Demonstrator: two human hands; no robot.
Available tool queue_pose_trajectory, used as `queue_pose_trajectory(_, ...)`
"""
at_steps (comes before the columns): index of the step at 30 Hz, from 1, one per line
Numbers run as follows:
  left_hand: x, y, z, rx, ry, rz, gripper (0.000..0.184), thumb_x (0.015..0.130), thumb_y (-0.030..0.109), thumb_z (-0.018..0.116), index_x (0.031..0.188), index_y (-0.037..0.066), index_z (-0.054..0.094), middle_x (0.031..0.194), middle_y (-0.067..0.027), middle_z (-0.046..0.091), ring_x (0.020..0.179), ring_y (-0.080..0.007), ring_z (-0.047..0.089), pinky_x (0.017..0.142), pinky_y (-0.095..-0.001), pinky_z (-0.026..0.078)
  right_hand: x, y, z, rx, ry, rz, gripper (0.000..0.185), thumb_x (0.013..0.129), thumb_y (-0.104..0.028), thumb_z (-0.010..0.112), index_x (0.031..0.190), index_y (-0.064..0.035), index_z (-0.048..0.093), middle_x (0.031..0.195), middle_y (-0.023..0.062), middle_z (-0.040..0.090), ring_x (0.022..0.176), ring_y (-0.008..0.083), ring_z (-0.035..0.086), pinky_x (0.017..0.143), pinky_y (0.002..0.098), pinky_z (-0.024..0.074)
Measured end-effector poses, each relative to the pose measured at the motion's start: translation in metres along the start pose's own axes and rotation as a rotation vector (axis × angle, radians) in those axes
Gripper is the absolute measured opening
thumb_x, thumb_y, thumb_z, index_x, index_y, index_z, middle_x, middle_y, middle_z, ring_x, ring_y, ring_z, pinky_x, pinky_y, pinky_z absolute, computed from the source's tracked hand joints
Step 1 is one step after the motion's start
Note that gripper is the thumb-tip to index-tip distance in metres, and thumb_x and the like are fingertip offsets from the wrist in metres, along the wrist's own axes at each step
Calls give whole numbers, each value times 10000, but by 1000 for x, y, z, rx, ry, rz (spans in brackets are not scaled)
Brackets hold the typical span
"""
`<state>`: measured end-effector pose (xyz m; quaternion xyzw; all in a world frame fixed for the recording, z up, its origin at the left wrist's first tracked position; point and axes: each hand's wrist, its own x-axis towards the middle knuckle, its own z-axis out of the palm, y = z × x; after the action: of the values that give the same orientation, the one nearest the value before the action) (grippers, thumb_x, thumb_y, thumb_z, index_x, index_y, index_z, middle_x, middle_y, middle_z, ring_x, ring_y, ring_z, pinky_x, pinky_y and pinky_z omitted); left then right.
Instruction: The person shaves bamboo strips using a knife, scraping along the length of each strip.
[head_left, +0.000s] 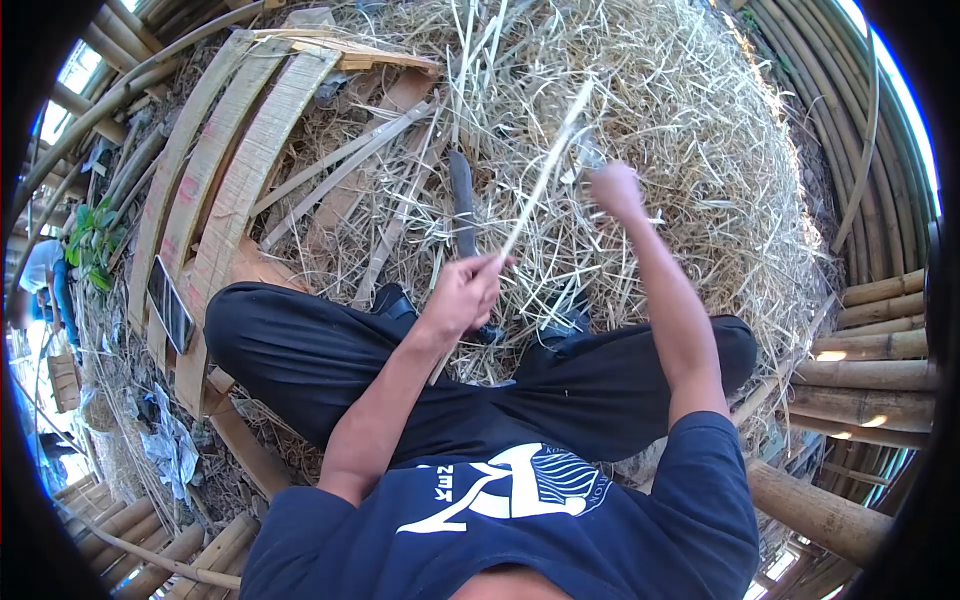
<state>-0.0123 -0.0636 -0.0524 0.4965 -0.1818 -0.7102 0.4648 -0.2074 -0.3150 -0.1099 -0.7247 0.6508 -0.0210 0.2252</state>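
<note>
My left hand [466, 295] is closed round the lower part of a thin pale strip [541, 182], which slants up and to the right in front of my knees. Close to the strip's upper end is my right hand [616, 190], closed and blurred by motion. A blurred shiny thing [590, 152] shows just above it; I cannot make out what it is or how it is held. A long dark blade [462, 200] lies on the shavings, a little above my left hand.
Pale shavings [700, 140] cover the ground ahead. Wooden slats [235, 150] stand at the left with a phone-like device [171, 304] on them. Bamboo poles [860, 375] line the right side. Another person [45, 270] is at the far left.
</note>
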Motion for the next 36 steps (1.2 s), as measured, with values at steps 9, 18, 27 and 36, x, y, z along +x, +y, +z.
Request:
queue_pose_trajectory(9,34,-10,-11,205,177,360,247,991,187,520,1124,26,651,601,37,510,455,-12,394,412,-192,299,-70,-70,-44,31,-240,-28,299,836,-213,563,914,53,675,779,227,675,711,277,685,697,407,550)
queue_pose_trajectory(18,29,-8,-5,643,323,585,190,938,91,557,1028,-30,674,607,-21,602,542,-65,521,519,-249,416,-112,-84,7,-174,-332,-371,234,695,-114,544,670,98,639,660,292,620,660,431,651,681,464,549)
queue_pose_trajectory(27,22,-19,-8,409,221,427,206,956,90,548,1063,-30,676,597,32,501,520,-28,415,465,-223,333,-45,-40,-11,-339,-109,-202,233,771,-150,525,705,32,654,712,219,650,666,292,661,625,392,543)
queue_pose_trajectory(36,23,-15,-22,352,327,447,224,976,104,527,1119,-10,655,609,54,456,520,-19,365,461,-205,290,9,37,-74,196,110,227,376,817,-253,583,988,76,650,816,207,680,710,244,679,661,390,550)
